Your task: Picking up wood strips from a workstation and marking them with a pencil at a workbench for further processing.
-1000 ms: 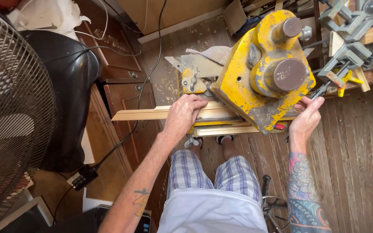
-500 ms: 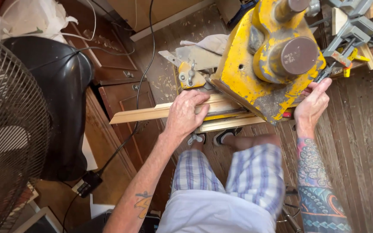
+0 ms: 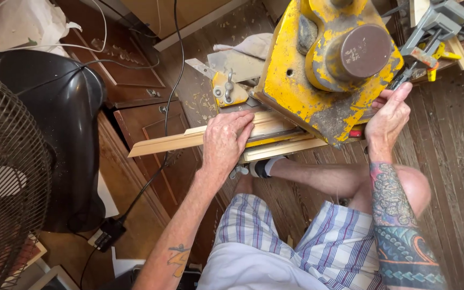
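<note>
The left hand [image 3: 225,140] lies palm down on a long strip of wood moulding [image 3: 189,138], fingers spread flat and pointing right toward the yellow saw [image 3: 318,75]. The forearm runs up from the lower left, with a small tattoo near the elbow. The hand presses on the strip rather than closing round it; the fingers lie open along its top face.

The moulding lies across the saw's base, its free end sticking out to the left over a brown cabinet [image 3: 146,123], its other end hidden under the saw's body. A second, paler strip [image 3: 280,149] lies just below it, beside the left hand's fingertips.

The right hand [image 3: 389,115] reaches up at the saw's right edge, wrist bent, thumb raised against the yellow casing. Its fingers curl at the saw's underside, but whether they grip anything there cannot be told. The forearm below it is heavily tattooed. The two hands are well apart, the saw's body between them.

The person sits with a bare knee [image 3: 414,185] under the right arm, in plaid shorts [image 3: 296,241]. A black fan [image 3: 6,177] stands at the left. Grey clamps [image 3: 436,24] lie at the upper right, on the wooden floor [image 3: 457,134].
</note>
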